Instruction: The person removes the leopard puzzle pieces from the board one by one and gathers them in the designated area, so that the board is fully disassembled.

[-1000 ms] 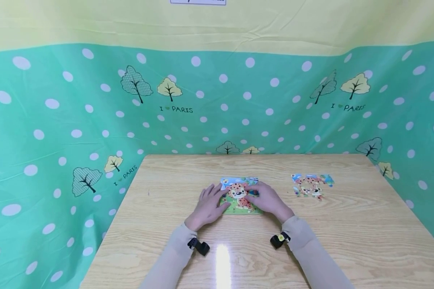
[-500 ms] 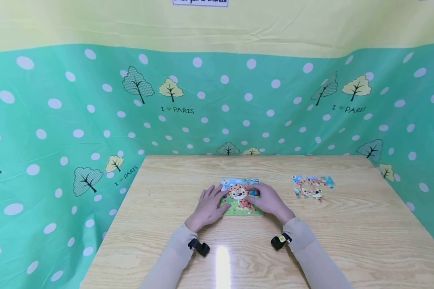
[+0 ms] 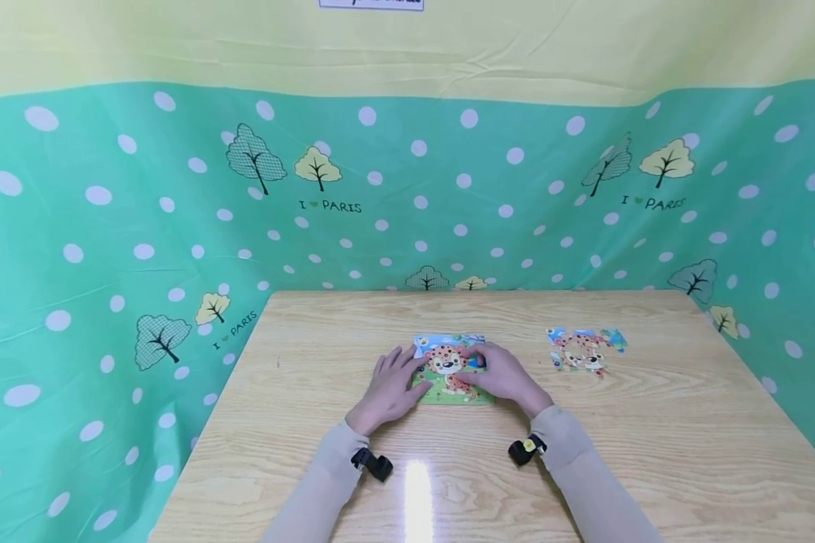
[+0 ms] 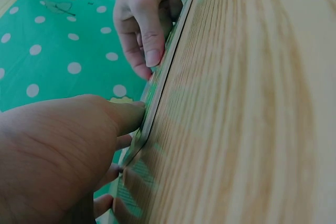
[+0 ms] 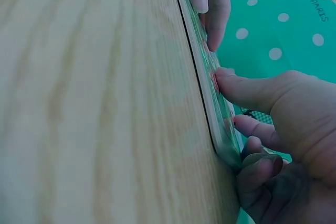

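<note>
Lying flat on the worktop, nearer its far edge than the near side, a leopard puzzle board has its picture facing up, the leopard's head toward the far edge and its feet toward the near side. It looks slightly longer from side to side, though the slanted view leaves its true long axis uncertain. The left hand rests spread at the board's left edge, covering part of it. The right hand bends thumb and index finger over the right part, hiding it; whether they pinch a piece cannot be told. Loose puzzle pieces lie toward the worktop's far right corner, their outlines hard to separate. Both wrist views catch the board almost edge-on, its picture unreadable, and the worktop's near edge is cut off.
</note>
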A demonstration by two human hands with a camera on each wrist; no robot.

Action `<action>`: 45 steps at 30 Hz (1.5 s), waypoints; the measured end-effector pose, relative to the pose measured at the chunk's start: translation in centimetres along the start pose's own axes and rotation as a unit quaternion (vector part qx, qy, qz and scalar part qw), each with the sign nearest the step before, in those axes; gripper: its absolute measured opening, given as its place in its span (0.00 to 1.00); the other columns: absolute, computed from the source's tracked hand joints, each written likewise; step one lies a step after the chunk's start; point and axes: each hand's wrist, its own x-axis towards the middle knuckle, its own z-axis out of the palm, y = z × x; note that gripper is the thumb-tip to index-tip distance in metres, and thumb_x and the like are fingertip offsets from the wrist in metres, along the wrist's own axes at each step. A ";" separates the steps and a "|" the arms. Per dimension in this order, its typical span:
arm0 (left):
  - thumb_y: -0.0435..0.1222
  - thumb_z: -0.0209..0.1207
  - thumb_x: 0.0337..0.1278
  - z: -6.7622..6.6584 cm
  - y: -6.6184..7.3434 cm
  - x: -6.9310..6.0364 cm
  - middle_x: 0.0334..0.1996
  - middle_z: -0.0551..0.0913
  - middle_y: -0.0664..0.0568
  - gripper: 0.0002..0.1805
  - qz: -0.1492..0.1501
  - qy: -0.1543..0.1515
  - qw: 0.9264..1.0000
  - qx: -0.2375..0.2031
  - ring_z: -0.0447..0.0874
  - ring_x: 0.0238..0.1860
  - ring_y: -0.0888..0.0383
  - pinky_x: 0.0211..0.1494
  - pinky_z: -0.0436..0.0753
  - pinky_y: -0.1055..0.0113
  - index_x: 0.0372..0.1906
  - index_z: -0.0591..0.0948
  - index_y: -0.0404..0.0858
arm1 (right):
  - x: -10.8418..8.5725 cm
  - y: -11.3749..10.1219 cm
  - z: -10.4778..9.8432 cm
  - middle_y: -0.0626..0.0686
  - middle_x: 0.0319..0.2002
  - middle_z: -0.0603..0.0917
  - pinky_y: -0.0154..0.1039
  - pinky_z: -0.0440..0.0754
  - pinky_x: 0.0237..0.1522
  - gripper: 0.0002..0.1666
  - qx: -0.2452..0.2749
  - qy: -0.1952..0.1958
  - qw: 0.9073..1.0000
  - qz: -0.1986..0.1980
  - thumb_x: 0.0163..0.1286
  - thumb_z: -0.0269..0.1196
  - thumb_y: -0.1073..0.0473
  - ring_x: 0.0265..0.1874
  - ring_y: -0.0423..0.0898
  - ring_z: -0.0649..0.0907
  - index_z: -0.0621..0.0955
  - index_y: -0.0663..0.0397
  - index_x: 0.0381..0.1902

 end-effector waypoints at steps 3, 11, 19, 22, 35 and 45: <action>0.51 0.53 0.81 0.1 0.0 -0.1 0.84 0.60 0.38 0.31 0.001 0.000 1.000 -0.004 0.51 0.85 0.31 0.84 0.47 0.27 0.80 0.71 0.44 | 0.1 0.2 0.1 0.52 0.35 0.75 0.40 0.66 0.33 0.30 0.011 0.002 1.000 0.004 0.67 0.77 0.45 0.33 0.47 0.72 0.85 0.53 0.61; 0.52 0.52 0.81 0.0 -0.1 0.0 0.84 0.60 0.40 0.31 0.001 -0.003 1.000 -0.004 0.49 0.85 0.32 0.85 0.44 0.29 0.80 0.70 0.46 | 0.2 0.4 0.2 0.51 0.37 0.75 0.40 0.66 0.34 0.31 0.023 0.002 1.000 0.019 0.65 0.78 0.43 0.33 0.47 0.72 0.85 0.50 0.60; 0.51 0.53 0.81 0.0 0.0 0.0 0.84 0.60 0.40 0.31 0.000 -0.001 1.000 -0.005 0.50 0.85 0.32 0.85 0.45 0.28 0.80 0.71 0.45 | 0.0 0.2 0.1 0.51 0.38 0.77 0.38 0.68 0.34 0.28 0.018 -0.001 1.000 0.019 0.67 0.77 0.45 0.34 0.46 0.73 0.85 0.52 0.59; 0.50 0.54 0.80 -0.1 0.1 0.0 0.84 0.60 0.39 0.30 0.000 0.000 1.000 -0.007 0.50 0.85 0.32 0.85 0.45 0.28 0.79 0.72 0.45 | 0.0 0.2 0.0 0.51 0.39 0.78 0.39 0.71 0.37 0.27 0.020 -0.002 1.000 0.021 0.67 0.76 0.47 0.36 0.47 0.74 0.85 0.53 0.59; 0.50 0.54 0.80 0.4 -0.6 0.0 0.84 0.60 0.37 0.31 0.012 0.011 1.000 -0.019 0.49 0.84 0.30 0.84 0.42 0.26 0.79 0.72 0.42 | -0.2 0.2 0.2 0.52 0.39 0.77 0.39 0.71 0.35 0.32 0.020 -0.014 0.999 0.020 0.67 0.76 0.47 0.36 0.47 0.74 0.83 0.51 0.65; 0.49 0.54 0.80 -0.2 0.1 -0.2 0.83 0.61 0.37 0.30 0.011 0.004 1.000 -0.018 0.50 0.84 0.28 0.83 0.44 0.25 0.79 0.72 0.42 | -0.2 -0.1 -0.1 0.51 0.40 0.78 0.40 0.73 0.39 0.30 0.015 -0.021 0.999 0.035 0.62 0.80 0.47 0.39 0.48 0.75 0.84 0.49 0.59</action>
